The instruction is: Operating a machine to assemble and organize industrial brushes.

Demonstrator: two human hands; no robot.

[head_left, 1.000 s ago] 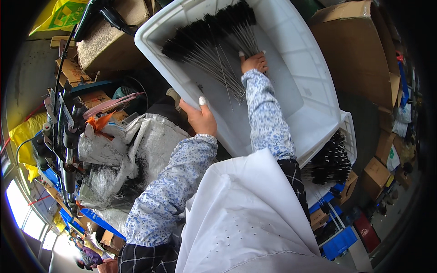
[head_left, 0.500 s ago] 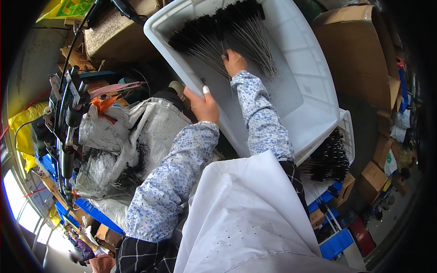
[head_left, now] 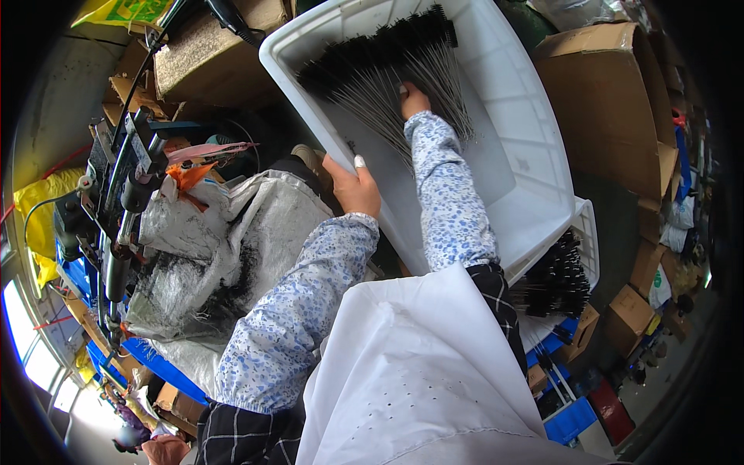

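A white plastic tub (head_left: 535, 139) lies tilted in front of me. In its far part, a fan of wire-handled brushes (head_left: 368, 58) has black bristles toward the far wall and thin metal stems toward me. My left hand (head_left: 356, 187) is closed on the tub's left rim, thumb on the near side. My right hand (head_left: 416, 101) reaches inside, fingers curled in among the stems just below the bristles; its fingertips are partly hidden. Both forearms wear blue-flowered sleeves. A white tip covers my left thumb, and something pale caps a right fingertip.
Under the tub's near right corner, another white crate (head_left: 587, 232) holds more black brushes (head_left: 554, 283). A grimy woven sack (head_left: 256, 225) and a black metal machine (head_left: 116, 209) stand left. Cardboard boxes (head_left: 601, 101) are at the right, another box (head_left: 217, 58) far left. A white apron (head_left: 418, 349) covers my lap.
The view has shifted a little, so the tub and both hands appear farther right. My right hand has moved slightly toward the bristles, and the stems beside it lie closer together.
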